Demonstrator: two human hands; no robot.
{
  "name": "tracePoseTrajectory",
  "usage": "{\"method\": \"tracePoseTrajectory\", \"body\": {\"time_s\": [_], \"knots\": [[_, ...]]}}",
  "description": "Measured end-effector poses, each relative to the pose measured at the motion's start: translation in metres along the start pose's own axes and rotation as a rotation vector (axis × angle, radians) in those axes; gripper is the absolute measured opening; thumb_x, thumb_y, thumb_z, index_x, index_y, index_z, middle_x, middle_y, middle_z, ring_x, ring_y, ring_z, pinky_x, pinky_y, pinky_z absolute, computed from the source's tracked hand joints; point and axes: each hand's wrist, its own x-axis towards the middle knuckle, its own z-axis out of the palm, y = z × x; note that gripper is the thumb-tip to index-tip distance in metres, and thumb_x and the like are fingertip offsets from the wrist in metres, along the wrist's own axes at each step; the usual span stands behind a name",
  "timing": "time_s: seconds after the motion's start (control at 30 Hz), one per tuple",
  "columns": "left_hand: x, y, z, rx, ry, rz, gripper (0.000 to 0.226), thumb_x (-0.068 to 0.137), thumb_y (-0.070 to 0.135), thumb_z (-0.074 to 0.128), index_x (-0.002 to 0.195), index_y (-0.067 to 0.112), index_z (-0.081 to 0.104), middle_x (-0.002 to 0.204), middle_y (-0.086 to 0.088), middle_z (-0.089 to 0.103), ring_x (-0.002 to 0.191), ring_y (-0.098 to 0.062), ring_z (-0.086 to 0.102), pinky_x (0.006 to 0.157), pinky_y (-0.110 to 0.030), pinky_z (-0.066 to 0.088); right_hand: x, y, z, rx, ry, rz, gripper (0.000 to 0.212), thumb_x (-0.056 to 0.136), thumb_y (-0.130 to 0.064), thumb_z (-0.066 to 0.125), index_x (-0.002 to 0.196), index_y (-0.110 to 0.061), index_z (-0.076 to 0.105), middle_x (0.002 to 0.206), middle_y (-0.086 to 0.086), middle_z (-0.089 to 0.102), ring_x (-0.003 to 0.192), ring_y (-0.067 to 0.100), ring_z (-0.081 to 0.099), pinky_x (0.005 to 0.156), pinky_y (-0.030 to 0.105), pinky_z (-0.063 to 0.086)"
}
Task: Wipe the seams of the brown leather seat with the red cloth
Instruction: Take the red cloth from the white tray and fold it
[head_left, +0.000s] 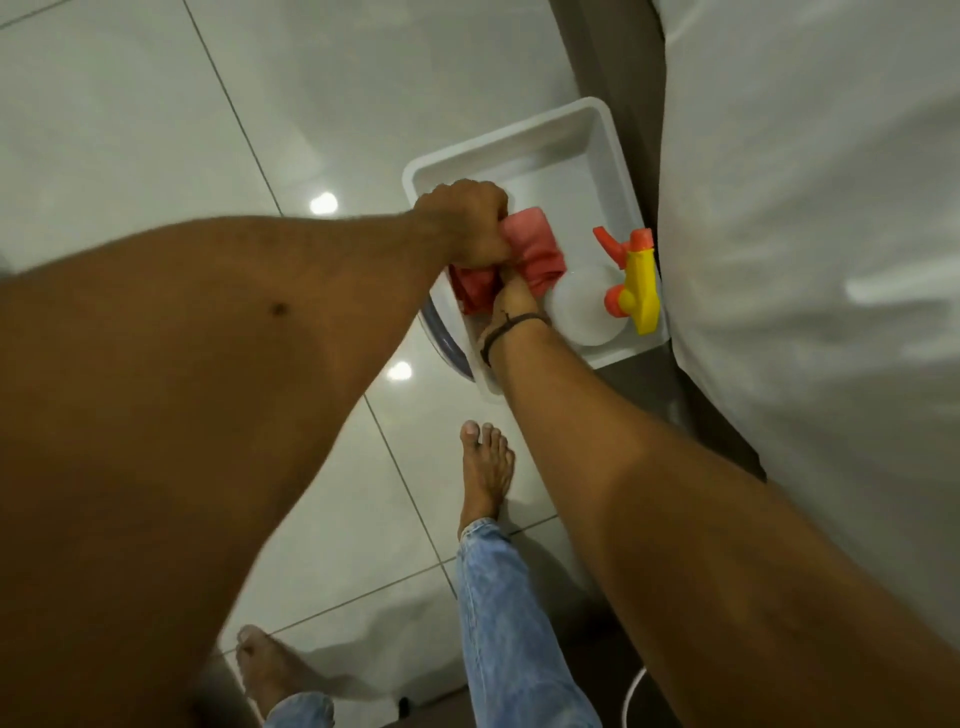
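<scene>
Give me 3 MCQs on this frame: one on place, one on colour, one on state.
1. Where is the red cloth?
A. On the floor tiles
B. In the white tray
C. Draped over the seat

2. What colour is the body of the spray bottle's trigger head?
A. Yellow
B. Blue
C. Black

3. What are the hands doing?
A. Both resting empty on the floor
B. One holding the spray bottle
C. Both gripping the cloth

Key:
1 B: the cloth lies inside the tray's walls, beside the spray bottle.
2 A: the trigger head is yellow with orange parts.
3 C: the left hand is clenched on the cloth's upper end and the right hand holds its lower end.
</scene>
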Motion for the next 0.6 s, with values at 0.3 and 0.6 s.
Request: {"method": "tracePoseTrajectory", "body": {"time_s": [0.3,0.6], "knots": [[-0.146,-0.072,-0.019,-0.963,0.056,-0.104,0.034,0.069,0.028,0.072,0.102,0.027,0.064,0.097,-0.001,0.073,0.08,-0.017,0.072,0.066,-0.031,0.061,-0.099,0.048,-0.005,-0.011,-0.259,-0.183,0.044,0.082,-0.008,0.073,0.125,-0.002,0.067,0.117,0.025,0.076,0.099,0.04,0.071,0.072,0.052,0.06],[-0.378,-0.241,0.13,-1.16,0.052,-0.323,0.04,0.071,0.02,0.08,0.109,0.029,0.069,0.106,-0.009,0.079,0.097,-0.027,0.076,0.079,-0.038,0.067,-0.16,0.286,-0.043,-0.432,-0.713,0.022,0.042,0.088,-0.029,0.081,0.128,-0.019,0.074,0.129,0.02,0.077,0.119,0.042,0.074,0.102,0.073,0.052]]}}
